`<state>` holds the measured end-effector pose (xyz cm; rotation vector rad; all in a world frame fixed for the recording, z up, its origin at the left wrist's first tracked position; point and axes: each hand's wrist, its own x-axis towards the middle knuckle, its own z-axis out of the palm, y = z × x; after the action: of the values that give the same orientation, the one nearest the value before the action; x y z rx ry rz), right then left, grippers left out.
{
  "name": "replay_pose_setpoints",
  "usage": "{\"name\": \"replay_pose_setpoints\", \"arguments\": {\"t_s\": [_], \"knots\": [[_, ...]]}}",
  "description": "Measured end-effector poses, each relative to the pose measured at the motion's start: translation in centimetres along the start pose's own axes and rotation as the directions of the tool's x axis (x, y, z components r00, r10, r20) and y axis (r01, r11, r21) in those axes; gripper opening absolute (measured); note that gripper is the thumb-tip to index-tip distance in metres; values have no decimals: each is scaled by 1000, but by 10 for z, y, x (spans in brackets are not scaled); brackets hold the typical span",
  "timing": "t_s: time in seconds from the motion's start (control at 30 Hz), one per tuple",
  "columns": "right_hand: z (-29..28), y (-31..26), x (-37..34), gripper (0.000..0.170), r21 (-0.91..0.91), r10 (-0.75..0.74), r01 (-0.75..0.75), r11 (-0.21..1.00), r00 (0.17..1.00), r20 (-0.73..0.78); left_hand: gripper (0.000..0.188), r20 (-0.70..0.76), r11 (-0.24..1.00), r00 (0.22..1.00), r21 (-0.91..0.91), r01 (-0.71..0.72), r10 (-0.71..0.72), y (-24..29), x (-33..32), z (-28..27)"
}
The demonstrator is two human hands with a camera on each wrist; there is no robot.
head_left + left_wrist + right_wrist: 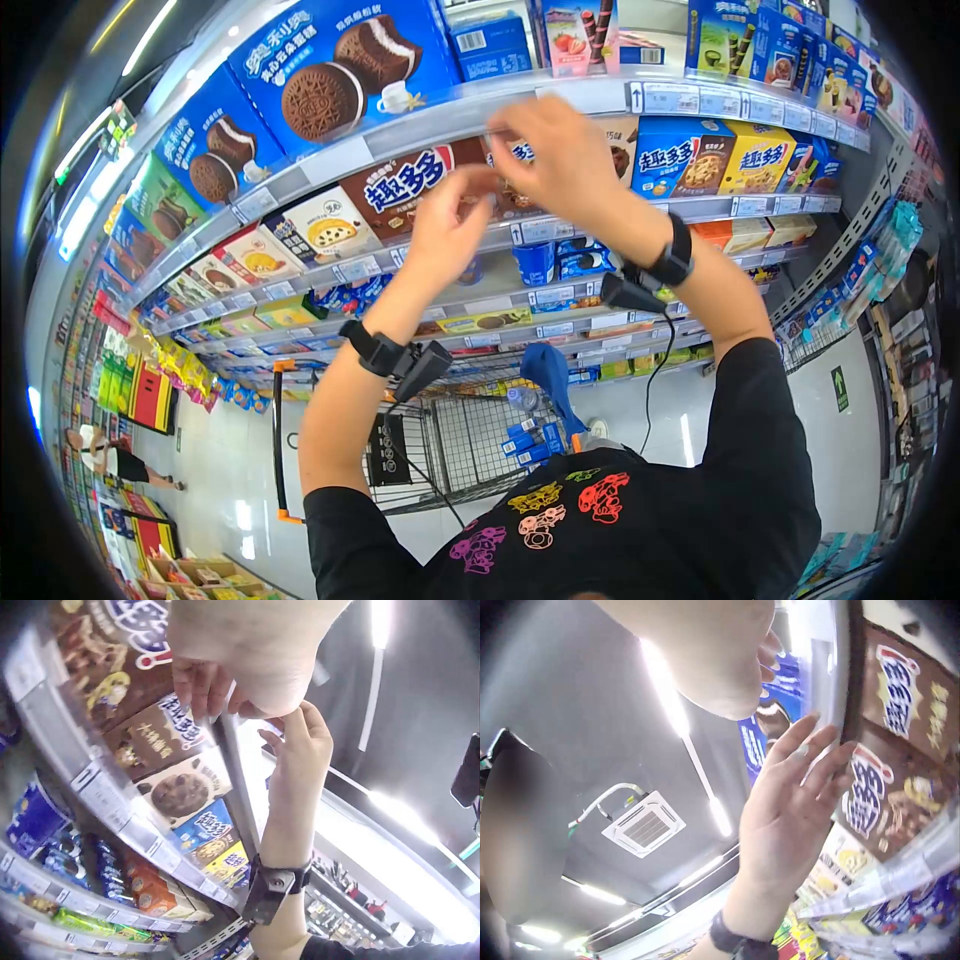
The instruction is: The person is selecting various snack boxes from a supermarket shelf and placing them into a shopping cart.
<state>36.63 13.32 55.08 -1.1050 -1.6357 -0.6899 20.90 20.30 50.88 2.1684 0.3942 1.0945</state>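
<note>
Both hands are raised in front of a supermarket shelf of cookie boxes, and no item shows in either. My left hand [450, 225] is before a brown cookie box [400, 190], its fingers loosely bent. Higher and to the right, my right hand [560, 155] bends its fingers loosely near the shelf edge, overlapping another brown box. In the right wrist view, the left hand [787, 795] has its fingers spread beside the shelf lip. Seen from the left wrist, the right hand [300, 750] hangs close past the left palm. Large blue cookie boxes [330, 75] stand on the shelf above.
A wire shopping cart [450, 440] stands below, holding blue packs [530, 440] and a bottle. To the right are a blue box [660, 165] and a yellow box [757, 160]. Another person [115, 460] is far left. Black cables run from both wrist cameras.
</note>
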Motion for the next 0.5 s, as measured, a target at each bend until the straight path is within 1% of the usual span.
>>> {"name": "replay_pose_setpoints", "arguments": {"t_s": [0.07,0.1,0.13,0.2,0.23,0.3,0.33,0.37,0.4,0.43,0.47,0.5], "knots": [[-4,25,33,15,-151,-174,153,977,975,-136,28,-52,989,989,63,-134,137,10,26,-5],[-6,37,47,16,-233,-267,220,947,945,-190,28,-84,981,980,92,-171,178,22,37,-6],[-8,48,58,17,-273,-271,210,939,939,-211,28,-82,986,987,100,-130,138,26,46,-9],[-11,65,74,19,-345,-285,190,919,925,-251,30,-133,964,960,140,-228,247,28,65,-11],[-12,70,79,23,-368,-290,196,909,931,-220,29,-136,934,942,235,-269,305,31,72,-11],[-4,76,85,22,-307,-246,192,932,958,-147,28,-127,846,902,420,-327,412,40,83,-10],[0,77,88,22,-275,-223,186,943,969,-108,26,-124,821,892,460,-338,436,38,87,-8],[2,79,90,21,-297,-240,221,929,970,-29,24,-120,794,880,500,-347,460,32,91,-5],[4,78,93,27,-314,-174,191,930,981,83,22,-113,763,867,540,-356,485,28,94,-3],[7,78,96,32,-335,-101,161,928,977,189,20,-107,759,868,543,-358,485,26,95,-1],[9,80,97,38,-358,-22,131,924,956,293,20,-106,751,866,556,-355,488,25,95,0],[12,84,100,40,-377,-57,173,910,952,300,20,-105,744,865,568,-353,490,24,95,1]]}}
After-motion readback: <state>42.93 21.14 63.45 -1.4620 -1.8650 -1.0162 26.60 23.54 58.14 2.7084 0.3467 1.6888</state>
